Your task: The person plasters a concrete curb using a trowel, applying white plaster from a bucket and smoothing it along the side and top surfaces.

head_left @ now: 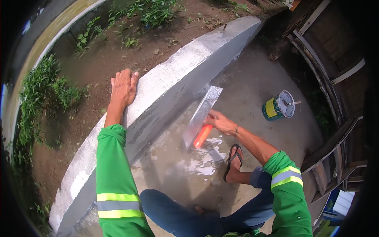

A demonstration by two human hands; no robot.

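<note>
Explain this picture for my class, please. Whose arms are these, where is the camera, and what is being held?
There is no machine here: these are a person's bare hands. The picture comes from a wide fisheye camera worn on the head, looking down, so straight edges bend near the rim. The left hand rests at the soil-side edge of a low wall. The right hand holds a trowel with a flat metal blade and an orange handle. On the grey floor, to the right, stands a green bucket with a yellow label.
</note>
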